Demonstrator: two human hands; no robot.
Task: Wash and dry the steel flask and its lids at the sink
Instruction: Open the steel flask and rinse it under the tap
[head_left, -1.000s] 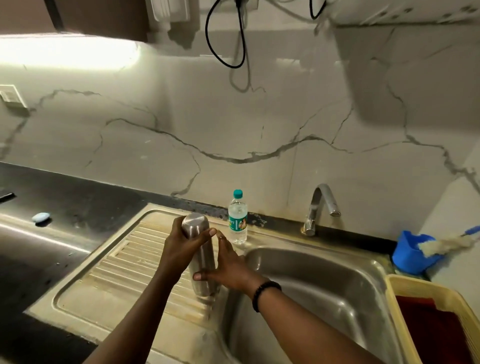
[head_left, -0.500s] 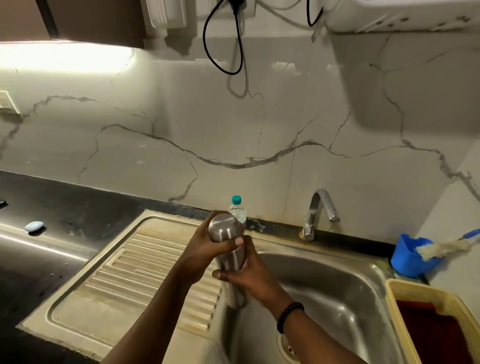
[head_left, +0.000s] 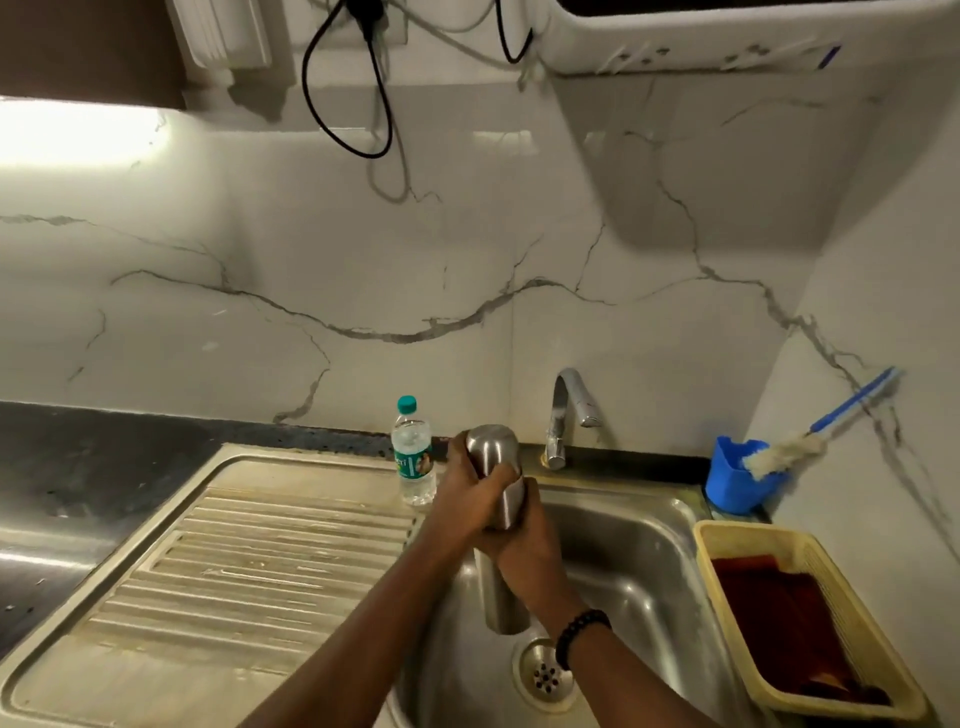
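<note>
where both hands (head_left: 485, 501) wrap it, steel flask (head_left: 497, 470) upright.

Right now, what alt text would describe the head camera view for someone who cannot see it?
Both hands, left hand above right hand, grip an upright steel flask over a steel sink. Behind stand a plastic water bottle and a dry tap.

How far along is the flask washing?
Early, it seems. Both hands, left above and right below, grip the flask over the sink, its lid on. The tap shows no water. Opening, washing and drying with the cloth look undone.
</note>
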